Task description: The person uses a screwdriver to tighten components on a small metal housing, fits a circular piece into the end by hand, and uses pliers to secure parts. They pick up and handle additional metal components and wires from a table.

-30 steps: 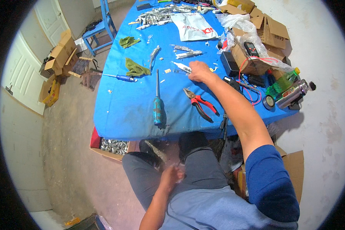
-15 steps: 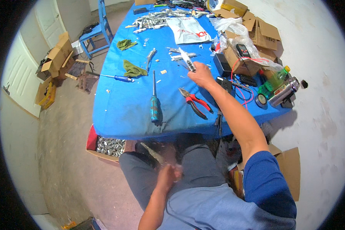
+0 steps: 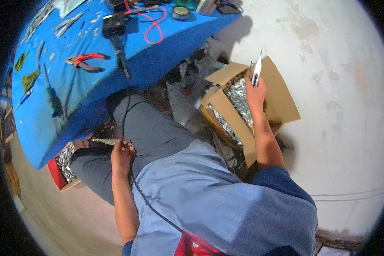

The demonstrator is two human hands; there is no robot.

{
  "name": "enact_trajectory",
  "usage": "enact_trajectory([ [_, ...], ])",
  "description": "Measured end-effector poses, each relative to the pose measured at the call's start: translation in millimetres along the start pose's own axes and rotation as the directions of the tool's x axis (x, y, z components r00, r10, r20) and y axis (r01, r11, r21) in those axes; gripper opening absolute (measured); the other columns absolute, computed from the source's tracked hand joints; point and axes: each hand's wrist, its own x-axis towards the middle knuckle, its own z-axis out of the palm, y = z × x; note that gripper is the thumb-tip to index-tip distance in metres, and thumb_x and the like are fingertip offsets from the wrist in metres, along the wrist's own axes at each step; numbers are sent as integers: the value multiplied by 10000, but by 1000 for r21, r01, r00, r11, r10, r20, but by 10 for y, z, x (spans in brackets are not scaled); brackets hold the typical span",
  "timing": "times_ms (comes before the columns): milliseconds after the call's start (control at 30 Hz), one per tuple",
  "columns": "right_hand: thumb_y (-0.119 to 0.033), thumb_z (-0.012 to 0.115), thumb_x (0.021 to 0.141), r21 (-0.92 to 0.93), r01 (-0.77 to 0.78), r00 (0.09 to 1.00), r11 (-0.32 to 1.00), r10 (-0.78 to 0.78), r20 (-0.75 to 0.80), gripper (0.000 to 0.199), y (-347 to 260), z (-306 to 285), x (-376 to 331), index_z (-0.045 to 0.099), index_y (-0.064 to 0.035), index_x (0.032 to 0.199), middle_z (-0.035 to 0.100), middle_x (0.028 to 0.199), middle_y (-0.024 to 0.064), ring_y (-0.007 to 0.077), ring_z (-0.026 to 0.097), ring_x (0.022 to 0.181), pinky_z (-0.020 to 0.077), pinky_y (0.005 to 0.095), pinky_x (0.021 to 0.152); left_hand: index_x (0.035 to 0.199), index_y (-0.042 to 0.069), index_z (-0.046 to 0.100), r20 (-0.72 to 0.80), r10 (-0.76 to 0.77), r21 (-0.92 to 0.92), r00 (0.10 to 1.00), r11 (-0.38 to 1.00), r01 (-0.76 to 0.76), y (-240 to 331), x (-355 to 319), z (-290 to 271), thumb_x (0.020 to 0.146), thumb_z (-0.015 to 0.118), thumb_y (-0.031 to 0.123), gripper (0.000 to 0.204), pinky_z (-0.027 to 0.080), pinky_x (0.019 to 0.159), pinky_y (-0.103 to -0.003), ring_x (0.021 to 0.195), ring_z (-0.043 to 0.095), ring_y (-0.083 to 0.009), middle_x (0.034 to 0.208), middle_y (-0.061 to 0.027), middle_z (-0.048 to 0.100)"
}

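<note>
My right hand [image 3: 256, 94] is closed round a slim white pointed piece [image 3: 257, 73] with dark marks. The hand is over an open cardboard box [image 3: 281, 91] heaped with small shiny metal pieces [image 3: 240, 99]. My left hand [image 3: 123, 152] rests by my thigh with its fingers curled; whatever they hold is hard to make out. Beside its fingers shows a narrow greyish, rough-looking thing [image 3: 103, 141], partly hidden. A black cable [image 3: 127, 112] hangs from the table and runs past this hand, over my shirt.
The blue-covered table [image 3: 145, 64] carries red-handled pliers [image 3: 88, 61], a teal-handled screwdriver [image 3: 53, 100], green cloths [image 3: 30, 80], a black adapter [image 3: 113, 25] and a pink cord [image 3: 155, 34]. A red-sided box of metal pieces [image 3: 59, 175] sits under its edge. A white wall stands at the right.
The view has swung to the right and down. My right hand has carried the white piece from the table to over the box at my right. My left hand stays low by my lap.
</note>
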Motion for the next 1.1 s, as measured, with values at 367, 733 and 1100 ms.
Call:
enact_trajectory([
  [367, -248, 625, 910, 138, -427, 902, 894, 431, 0, 250, 1128, 223, -707, 563, -8, 881, 585, 701, 42, 141, 553, 583, 443, 306, 548, 891, 70, 565, 7, 71, 3, 997, 997, -71, -97, -10, 136, 944, 556, 297, 233, 454, 756, -336, 767, 565, -204, 849, -69, 600],
  [733, -138, 473, 890, 388, -679, -67, 623, -579, 813, 193, -1853, 1042, -1721, 629, -27, 876, 581, 712, 23, 79, 493, 521, 395, 234, 443, 966, 52, 587, 41, 297, -60, 954, 954, -295, -112, -616, 250, 962, 468, 400, 368, 431, 751, -338, 767, 536, -192, 887, -86, 608],
  [1100, -214, 520, 925, -30, -771, -365, 637, -401, 840, 354, -1713, 1260, -1655, 620, -6, 1193, 600, 719, 29, 35, 457, 466, 315, 172, 357, 987, 61, 583, 49, 333, -128, 942, 937, -325, -94, -644, 393, 950, 376, 539, 522, 417, 716, -342, 750, 544, -204, 838, -84, 610],
])
